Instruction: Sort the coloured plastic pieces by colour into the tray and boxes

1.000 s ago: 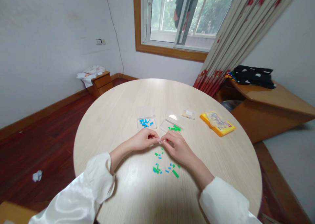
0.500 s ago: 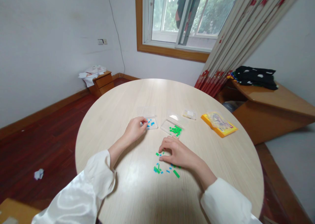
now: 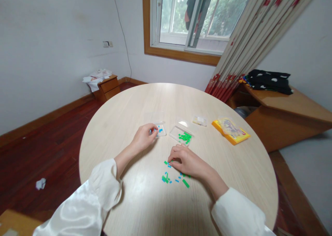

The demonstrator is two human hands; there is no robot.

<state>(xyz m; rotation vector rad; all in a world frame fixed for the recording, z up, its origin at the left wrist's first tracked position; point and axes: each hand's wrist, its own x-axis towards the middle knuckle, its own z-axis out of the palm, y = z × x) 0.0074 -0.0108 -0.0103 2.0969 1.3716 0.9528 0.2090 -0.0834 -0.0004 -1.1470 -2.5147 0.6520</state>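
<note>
Closes the right hand [image 3: 188, 161] narrower than before beside loose bricks [image 3: 165, 162] on the table [image 3: 135, 208], curls the left hand [image 3: 142, 138] narrowly over the clear box [image 3: 163, 134] of blue bricks [image 3: 160, 130], with no telling if gripping any, seems to be picking out pieces, and next needs a precise pinch.

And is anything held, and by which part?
Cannot tell: the left hand is at the box of blue pieces, the right hand at loose pieces, grips unclear.
</note>
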